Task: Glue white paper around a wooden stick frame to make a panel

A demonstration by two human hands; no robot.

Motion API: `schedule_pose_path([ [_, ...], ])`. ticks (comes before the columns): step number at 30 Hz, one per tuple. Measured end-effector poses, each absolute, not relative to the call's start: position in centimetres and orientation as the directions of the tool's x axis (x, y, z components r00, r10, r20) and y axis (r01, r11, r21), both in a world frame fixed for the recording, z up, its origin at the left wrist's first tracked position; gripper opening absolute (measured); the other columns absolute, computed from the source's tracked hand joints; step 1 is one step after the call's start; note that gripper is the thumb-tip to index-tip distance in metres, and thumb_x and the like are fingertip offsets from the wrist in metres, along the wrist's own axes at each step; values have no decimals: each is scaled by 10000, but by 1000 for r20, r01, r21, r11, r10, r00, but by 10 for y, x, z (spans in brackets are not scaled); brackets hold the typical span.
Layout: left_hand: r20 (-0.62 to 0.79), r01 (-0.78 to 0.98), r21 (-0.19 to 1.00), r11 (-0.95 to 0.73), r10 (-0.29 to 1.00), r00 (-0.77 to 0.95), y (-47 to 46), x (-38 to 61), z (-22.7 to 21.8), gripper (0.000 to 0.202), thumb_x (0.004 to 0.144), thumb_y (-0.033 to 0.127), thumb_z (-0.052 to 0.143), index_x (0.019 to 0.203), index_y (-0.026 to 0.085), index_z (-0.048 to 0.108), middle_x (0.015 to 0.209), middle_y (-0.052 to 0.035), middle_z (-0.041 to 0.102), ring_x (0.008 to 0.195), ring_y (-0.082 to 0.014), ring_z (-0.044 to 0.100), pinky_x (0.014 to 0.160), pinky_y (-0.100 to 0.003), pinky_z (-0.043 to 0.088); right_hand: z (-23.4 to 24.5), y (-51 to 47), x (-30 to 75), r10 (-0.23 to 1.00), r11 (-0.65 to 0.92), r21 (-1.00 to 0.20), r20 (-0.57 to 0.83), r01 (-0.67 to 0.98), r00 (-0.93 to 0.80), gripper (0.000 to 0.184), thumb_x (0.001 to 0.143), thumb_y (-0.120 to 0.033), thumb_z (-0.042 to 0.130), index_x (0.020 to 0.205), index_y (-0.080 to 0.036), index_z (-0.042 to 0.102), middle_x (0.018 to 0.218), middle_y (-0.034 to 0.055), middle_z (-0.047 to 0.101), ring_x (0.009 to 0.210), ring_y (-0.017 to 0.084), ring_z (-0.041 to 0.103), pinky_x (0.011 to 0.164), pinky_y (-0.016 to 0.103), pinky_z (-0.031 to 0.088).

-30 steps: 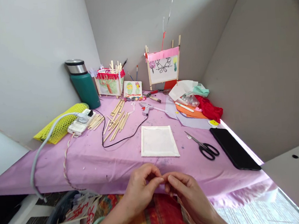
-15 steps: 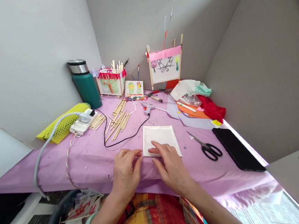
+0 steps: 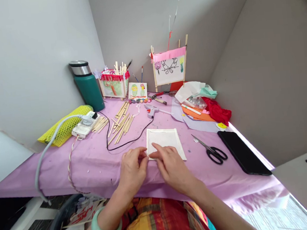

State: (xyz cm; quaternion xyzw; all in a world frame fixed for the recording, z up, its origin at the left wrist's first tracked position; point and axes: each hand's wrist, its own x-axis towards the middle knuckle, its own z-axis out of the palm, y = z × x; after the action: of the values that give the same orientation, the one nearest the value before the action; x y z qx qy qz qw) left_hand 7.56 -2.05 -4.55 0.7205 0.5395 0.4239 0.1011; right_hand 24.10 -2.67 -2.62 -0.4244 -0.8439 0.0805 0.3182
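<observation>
A white square panel (image 3: 166, 137) with raised borders lies flat near the front edge of the table. My left hand (image 3: 133, 167) is curled at its lower left corner, thumb and forefinger close together as in a pinch; whatever is between them is too small to make out. Over the lower left part of the panel is my right hand (image 3: 173, 169), its forefinger stretched out and its thumb apart. Its fingertips come close to those of my left hand at the corner.
Black-handled scissors (image 3: 214, 154) and a black phone (image 3: 242, 153) lie to the right. Behind are a glue gun (image 3: 151, 111) with its cord, wooden sticks (image 3: 122, 127), coloured paper (image 3: 199, 114) and a green bottle (image 3: 87, 87). A power strip (image 3: 85, 126) sits left.
My left hand has moved slightly right and up to the panel's corner. My right hand has shifted a little left, bringing the fingertips of both hands closer together.
</observation>
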Motion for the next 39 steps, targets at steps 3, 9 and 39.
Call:
schedule_pose_path([
  [3, 523, 656, 627, -420, 851, 45, -22, 72, -44, 129, 849, 166, 532, 962, 190, 589, 845, -23, 662, 798, -178, 604, 744, -338, 452, -26, -29, 251, 815, 559, -523, 490, 643, -310, 497, 886, -86, 374, 1372, -180, 324, 1076, 56, 694, 1013, 208, 577, 904, 403, 421],
  [9, 672, 705, 383, -597, 703, 231, -26, 76, -45, 191, 874, 135, 485, 1023, 190, 591, 833, -45, 674, 836, -204, 577, 768, -371, 438, -32, -35, 257, 779, 595, -419, 511, 686, -363, 544, 848, -37, 396, 1373, -152, 314, 1046, 69, 691, 956, 212, 584, 902, 416, 406],
  [39, 613, 616, 346, -708, 667, 423, -22, 97, -46, 195, 896, 129, 469, 1015, 144, 623, 817, -82, 647, 792, -195, 566, 710, -341, 507, -36, -44, 304, 816, 501, -412, 518, 761, -256, 440, 872, -69, 390, 1295, -185, 422, 956, 39, 721, 910, 192, 642, 1017, 481, 371],
])
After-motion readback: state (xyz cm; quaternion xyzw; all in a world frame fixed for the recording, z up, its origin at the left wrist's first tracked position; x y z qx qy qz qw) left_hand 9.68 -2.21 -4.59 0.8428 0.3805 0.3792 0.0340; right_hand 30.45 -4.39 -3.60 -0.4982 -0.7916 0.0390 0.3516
